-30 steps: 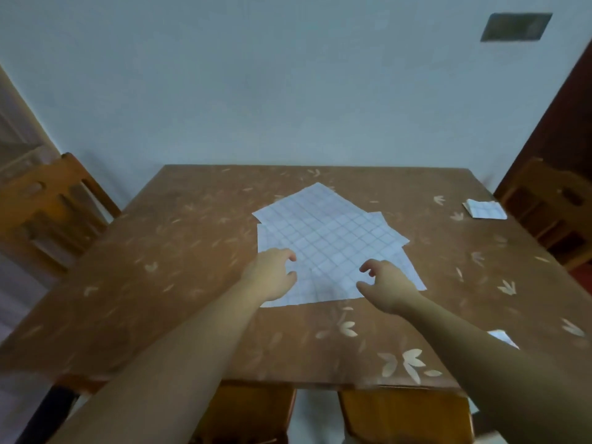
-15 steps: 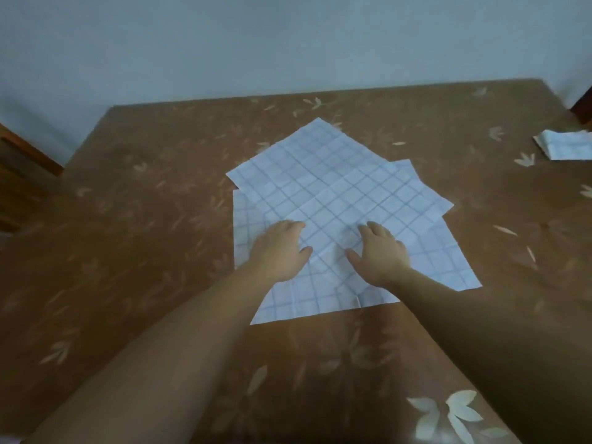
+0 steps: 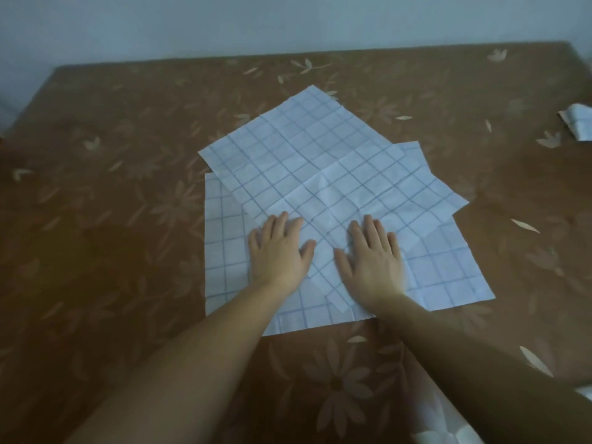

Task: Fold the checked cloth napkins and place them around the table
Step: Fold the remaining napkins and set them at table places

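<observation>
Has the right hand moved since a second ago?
Yes. The right hand went forward from the near edge of the checked napkins and now lies flat on them, fingers straight.

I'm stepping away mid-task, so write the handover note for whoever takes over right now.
Left hand: open, flat on the napkin pile.
Right hand: open, flat on the same pile, beside the left.
Pile: several unfolded checked napkins overlapping in the middle of the table.
Done: what looks like one folded napkin at the far right edge.
Left: fold every napkin in the pile, place them around the table.
</observation>
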